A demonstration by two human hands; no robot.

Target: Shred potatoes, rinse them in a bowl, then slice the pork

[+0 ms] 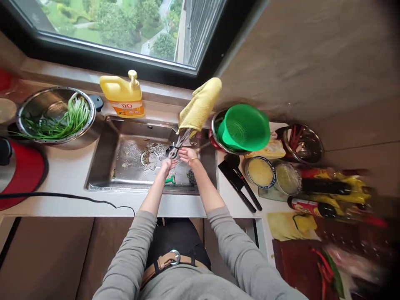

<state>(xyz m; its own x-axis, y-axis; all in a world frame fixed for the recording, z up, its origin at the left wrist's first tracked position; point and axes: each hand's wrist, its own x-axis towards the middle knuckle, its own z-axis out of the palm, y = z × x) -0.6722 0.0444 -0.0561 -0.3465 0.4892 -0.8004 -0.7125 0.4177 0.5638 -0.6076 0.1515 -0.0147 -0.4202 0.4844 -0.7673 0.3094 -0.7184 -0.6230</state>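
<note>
My left hand [168, 165] is over the sink [125, 183], palm turned inward, fingers apart with nothing plainly in them. Just to its right and a little higher is my right hand [188, 155], its fingers spread. Between them and the yellow cloth [200, 104] draped over the tap hangs a greyish, streaked shape [173, 152] with a ring-like end; I cannot tell whether it is the spout, water or a tool. A green peeler [170, 180] lies below on the sink floor, and a dark scouring ball [191, 177] is near my right wrist. Scraps surround the drain [150, 158].
Left of the sink stand a steel pot of green stalks [76, 114] and a red appliance [25, 171]. Behind is a yellow detergent jug [126, 98]. Rightward are a green colander [246, 127], a black cleaver [236, 185], bowls [261, 171] and bottles [312, 207].
</note>
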